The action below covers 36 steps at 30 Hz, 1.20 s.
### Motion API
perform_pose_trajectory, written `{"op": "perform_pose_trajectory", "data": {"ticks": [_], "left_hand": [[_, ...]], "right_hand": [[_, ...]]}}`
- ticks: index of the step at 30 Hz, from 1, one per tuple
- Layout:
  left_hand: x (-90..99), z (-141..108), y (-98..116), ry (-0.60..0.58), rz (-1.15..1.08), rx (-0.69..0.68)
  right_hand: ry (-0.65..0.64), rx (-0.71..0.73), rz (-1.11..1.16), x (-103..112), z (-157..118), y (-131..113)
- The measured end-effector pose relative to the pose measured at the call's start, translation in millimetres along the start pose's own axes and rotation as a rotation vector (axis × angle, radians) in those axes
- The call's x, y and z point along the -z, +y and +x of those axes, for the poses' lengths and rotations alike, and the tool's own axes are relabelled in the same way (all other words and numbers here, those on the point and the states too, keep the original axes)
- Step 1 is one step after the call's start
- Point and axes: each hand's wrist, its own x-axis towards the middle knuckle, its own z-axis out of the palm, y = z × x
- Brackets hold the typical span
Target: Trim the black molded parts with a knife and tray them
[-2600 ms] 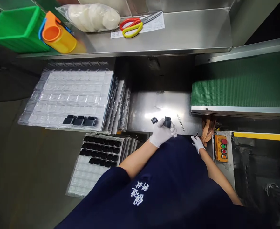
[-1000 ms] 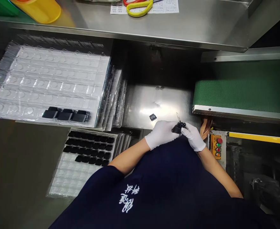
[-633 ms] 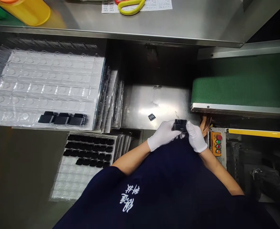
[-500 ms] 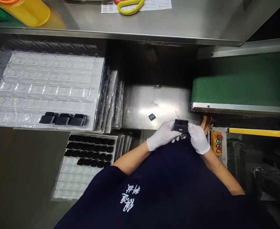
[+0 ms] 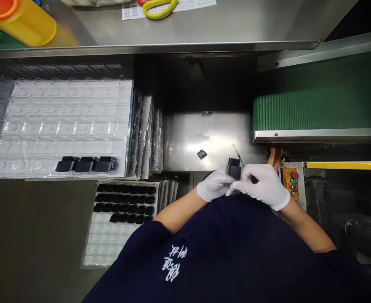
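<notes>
A black plastic connector housing (image 5: 233, 171) is held upright in front of my body, at the near edge of the steel worktop. My left hand (image 5: 213, 184), in a white glove, is closed around its left side. Also gloved, my right hand (image 5: 262, 183) is closed at its right side and lower edge, with thumb and forefinger pinched near the bottom; the glove hides part of the housing. Just beyond it, a thin craft knife (image 5: 237, 154) lies on the worktop. A smaller black plastic piece (image 5: 201, 154) rests to the left.
On the left, a clear plastic tray (image 5: 62, 101) carries several black parts in its front row. A lower tray (image 5: 101, 244) holds rows of them. To the right are a green conveyor belt (image 5: 318, 97) and a button box (image 5: 291, 187). Yellow-handled scissors (image 5: 160, 12) lie on the shelf (image 5: 223, 31).
The housing has been turned, showing a narrower side. My right hand has shifted left across its lower edge, and more of the craft knife shows. The whole view has tilted slightly.
</notes>
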Motion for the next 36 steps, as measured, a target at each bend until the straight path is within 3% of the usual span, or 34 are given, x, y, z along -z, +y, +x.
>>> {"op": "perform_pose_trajectory", "data": {"ticks": [6,10,19,25,30,33,36], "left_hand": [[7.5,2.7,-11.5,-0.019,-0.129,0.022],[8.0,0.2,-11.0,-0.021,-0.075,-0.06],[7.1,-3.5,-8.7,0.088,0.032,-0.097],[6.4,0.1,-11.7,-0.063,-0.155,-0.043],[4.5,0.4,-14.2,-0.059,-0.211,-0.02],[1.8,-1.8,-12.3,-0.029,-0.172,-0.055],[-2.1,-4.9,-9.1,0.074,-0.067,-0.129]], "right_hand": [[-0.017,0.061,-0.04,-2.3,-0.6,-2.6],[-0.027,0.041,-0.075,1.0,-1.0,1.6],[0.005,0.078,-0.077,2.7,-3.8,6.2],[0.017,0.087,-0.048,-1.3,-2.9,6.1],[0.026,0.081,-0.065,-4.7,-2.6,4.2],[0.021,0.09,-0.088,-4.5,-2.6,5.4],[0.034,0.113,-0.142,-3.8,-3.4,9.9]]}}
